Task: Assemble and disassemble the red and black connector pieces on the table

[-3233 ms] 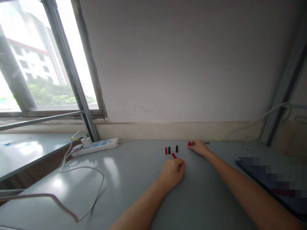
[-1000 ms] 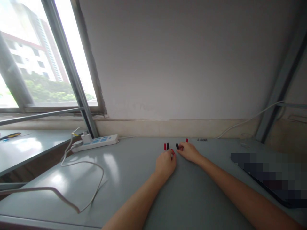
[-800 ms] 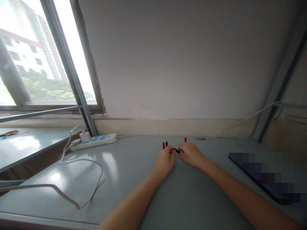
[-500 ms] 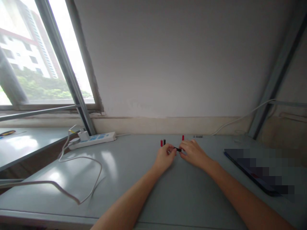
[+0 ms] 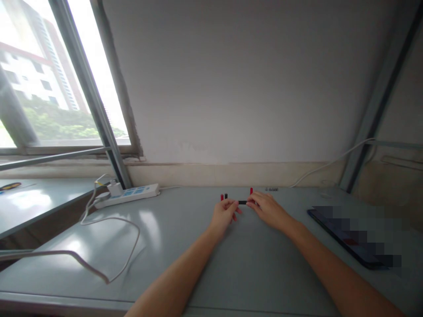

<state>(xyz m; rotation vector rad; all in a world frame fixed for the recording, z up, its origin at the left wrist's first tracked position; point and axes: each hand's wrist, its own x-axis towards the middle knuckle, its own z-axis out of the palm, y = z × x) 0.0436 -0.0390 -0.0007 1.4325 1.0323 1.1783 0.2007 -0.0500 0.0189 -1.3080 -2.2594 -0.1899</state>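
Note:
A slim black rod-shaped piece (image 5: 242, 202) lies level between my two hands, one end in each; its exact kind is too small to tell. My left hand (image 5: 224, 216) pinches the left end between thumb and fingers. On the right end, my right hand (image 5: 268, 210) is closed in a similar pinch. Just behind my left hand, a short red cylinder (image 5: 222, 197) and a short black cylinder (image 5: 226, 196) stand upright side by side. Another red cylinder (image 5: 251, 190) rises behind my right hand, its lower part hidden by the fingers.
Several tiny grey pieces (image 5: 272, 189) lie in a row near the wall. A dark, partly pixelated tablet-like device (image 5: 343, 240) rests at right. To the left are a white power strip (image 5: 142, 192) and a loose white cable (image 5: 137, 229) on the grey table (image 5: 172, 246).
The black piece has turned from slanted to level, and more of it shows between my hands. My left hand has shifted slightly left, its lower fingers a little more spread.

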